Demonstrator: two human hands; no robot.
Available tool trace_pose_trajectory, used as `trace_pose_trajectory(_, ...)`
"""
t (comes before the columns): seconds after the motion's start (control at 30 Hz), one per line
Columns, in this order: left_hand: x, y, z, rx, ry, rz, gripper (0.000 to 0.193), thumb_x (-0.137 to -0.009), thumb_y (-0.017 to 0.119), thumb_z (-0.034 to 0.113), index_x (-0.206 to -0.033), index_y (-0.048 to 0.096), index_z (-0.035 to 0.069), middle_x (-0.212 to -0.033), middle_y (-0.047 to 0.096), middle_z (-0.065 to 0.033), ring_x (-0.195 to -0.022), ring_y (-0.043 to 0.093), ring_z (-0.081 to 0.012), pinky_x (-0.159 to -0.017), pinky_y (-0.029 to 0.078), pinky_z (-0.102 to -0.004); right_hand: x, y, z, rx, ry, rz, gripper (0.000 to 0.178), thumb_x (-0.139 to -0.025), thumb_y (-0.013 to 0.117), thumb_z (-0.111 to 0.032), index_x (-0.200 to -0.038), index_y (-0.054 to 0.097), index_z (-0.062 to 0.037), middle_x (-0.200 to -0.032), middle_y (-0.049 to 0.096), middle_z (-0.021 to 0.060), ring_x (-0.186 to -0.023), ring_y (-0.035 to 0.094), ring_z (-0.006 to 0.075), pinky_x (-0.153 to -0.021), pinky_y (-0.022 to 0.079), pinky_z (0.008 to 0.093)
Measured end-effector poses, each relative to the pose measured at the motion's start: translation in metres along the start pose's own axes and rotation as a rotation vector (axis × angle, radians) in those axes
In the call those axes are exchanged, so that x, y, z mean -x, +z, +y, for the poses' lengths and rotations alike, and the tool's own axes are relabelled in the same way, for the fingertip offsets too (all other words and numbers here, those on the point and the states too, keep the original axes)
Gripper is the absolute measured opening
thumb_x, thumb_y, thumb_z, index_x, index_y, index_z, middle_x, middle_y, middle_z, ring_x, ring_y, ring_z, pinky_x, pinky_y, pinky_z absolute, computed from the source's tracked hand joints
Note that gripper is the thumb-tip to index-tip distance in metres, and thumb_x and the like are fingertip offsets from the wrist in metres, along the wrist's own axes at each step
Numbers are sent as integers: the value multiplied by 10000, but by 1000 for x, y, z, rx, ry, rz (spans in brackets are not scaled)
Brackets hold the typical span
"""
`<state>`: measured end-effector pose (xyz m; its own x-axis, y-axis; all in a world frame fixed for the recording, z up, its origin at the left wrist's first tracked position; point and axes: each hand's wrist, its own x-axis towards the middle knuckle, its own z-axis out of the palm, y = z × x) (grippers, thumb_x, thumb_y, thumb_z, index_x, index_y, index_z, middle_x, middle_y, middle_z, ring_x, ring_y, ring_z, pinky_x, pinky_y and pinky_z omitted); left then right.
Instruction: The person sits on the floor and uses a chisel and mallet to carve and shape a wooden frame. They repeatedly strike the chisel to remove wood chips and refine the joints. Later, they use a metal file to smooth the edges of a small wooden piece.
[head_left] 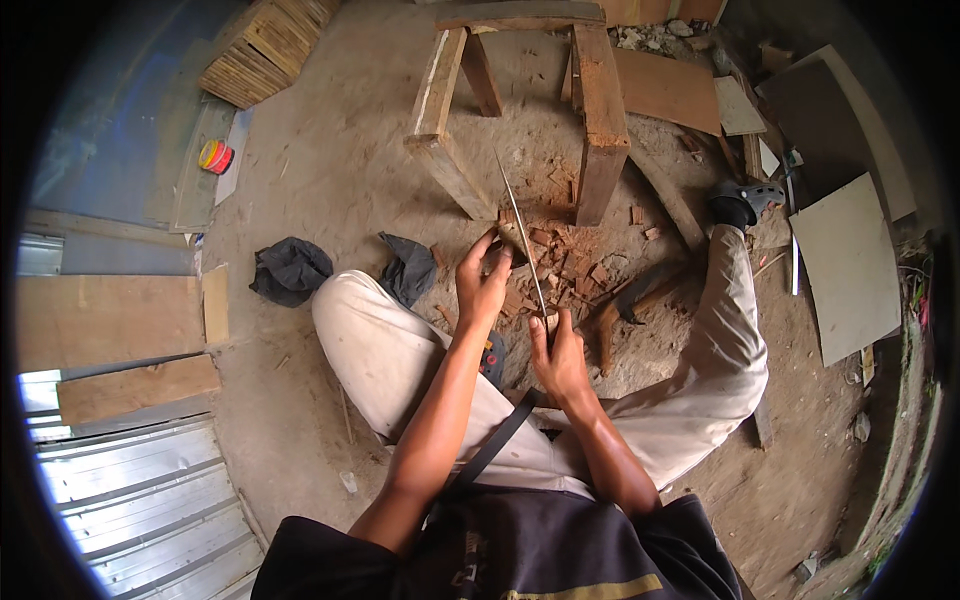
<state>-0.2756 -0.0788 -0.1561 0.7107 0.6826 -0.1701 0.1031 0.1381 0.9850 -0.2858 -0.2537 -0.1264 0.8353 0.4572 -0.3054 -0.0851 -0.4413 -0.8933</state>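
Between my bent legs, my right hand [559,358] is closed round the handle of a long, thin blade [523,228], seen almost edge-on and looking like a machete. Its tip points away from me, toward the wooden frame. My left hand [484,278] grips a small tan-and-dark wood piece [514,240] against or right beside the blade's left side. Whether the two touch I cannot tell. Reddish-brown wood chips [575,262] lie scattered on the dirt floor just beyond my hands.
A heavy wooden frame [603,130] stands ahead on thick legs. Dark cloth or plastic bundles [291,271] lie by my left knee. A red-and-yellow tub [215,157] is farther left, near stacked wood strips [262,55]. Boards [848,265] lie at right; corrugated metal sheets [150,490] at left.
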Motion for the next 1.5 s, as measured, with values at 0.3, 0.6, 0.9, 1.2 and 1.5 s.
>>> trace_pose_trajectory(0.3,-1,-3,-8,28,40,-11,446,-996,691,188,-1368,602,-43,-1130,710,-79,-917,636,-114,-809,539,-269,8,3,-8,-139,-319,136,411,-1034,586,-213,-1306,438,58,-766,664,181,-672,668,286,-624,520,386)
trace_pose_trajectory(0.6,-1,-6,3,-16,-79,3,524,-978,721,195,-1435,556,-2,-1320,654,-73,-1095,637,-126,-801,574,-250,-11,3,5,-41,59,-51,468,-1047,584,-368,-1119,510,88,-668,623,212,-601,627,306,-580,477,452)
trace_pose_trajectory(0.9,-5,-2,-17,-90,79,51,452,-972,723,191,-1345,624,-45,-1197,722,-128,-1062,645,-156,-923,516,-311,5,1,-19,-207,-144,65,415,-1070,552,-304,-1248,484,66,-681,605,82,-587,580,155,-545,459,338)
trace_pose_trajectory(1.2,-5,-6,-7,-22,-111,5,562,-968,740,207,-1431,540,-40,-1350,623,-124,-1176,628,-194,-912,590,-349,-2,-3,-16,-18,-72,40,475,-1047,581,-235,-1338,415,102,-688,648,216,-632,680,303,-610,521,423)
trace_pose_trajectory(1.5,-3,-4,-8,-33,94,24,406,-985,697,141,-1326,630,-70,-1185,722,-107,-1008,631,-119,-900,508,-283,-3,9,-16,-15,-55,48,400,-1028,606,-228,-1204,449,95,-720,647,281,-668,687,431,-607,501,478)
